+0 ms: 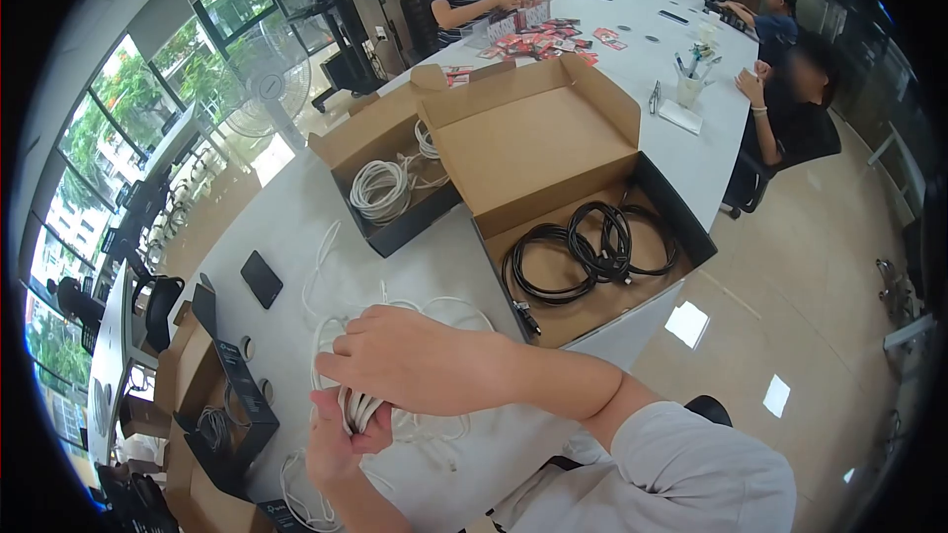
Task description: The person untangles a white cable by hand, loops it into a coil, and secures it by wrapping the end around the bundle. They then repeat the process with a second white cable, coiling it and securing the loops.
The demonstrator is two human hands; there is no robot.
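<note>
In front of me, my left hand (341,439) grips a bundled coil of white cable (359,411) from below. My right hand (400,355) crosses over the top with its fingers curled round the cable; part of the bundle is hidden under it. Loose loops of white cable (449,304) spread over the white table around both hands. Beyond them, an open cardboard box (632,311) holds coiled black cables (602,252). A second open box (383,237) beside it contains coiled white cables (380,190).
A black phone (262,279) lies on the table (296,207) at the left. Nearer me stand more open boxes (242,405), one with grey cable (214,427). Red packets (538,44) and a pen cup (688,89) sit farther along. Several people sit round the table.
</note>
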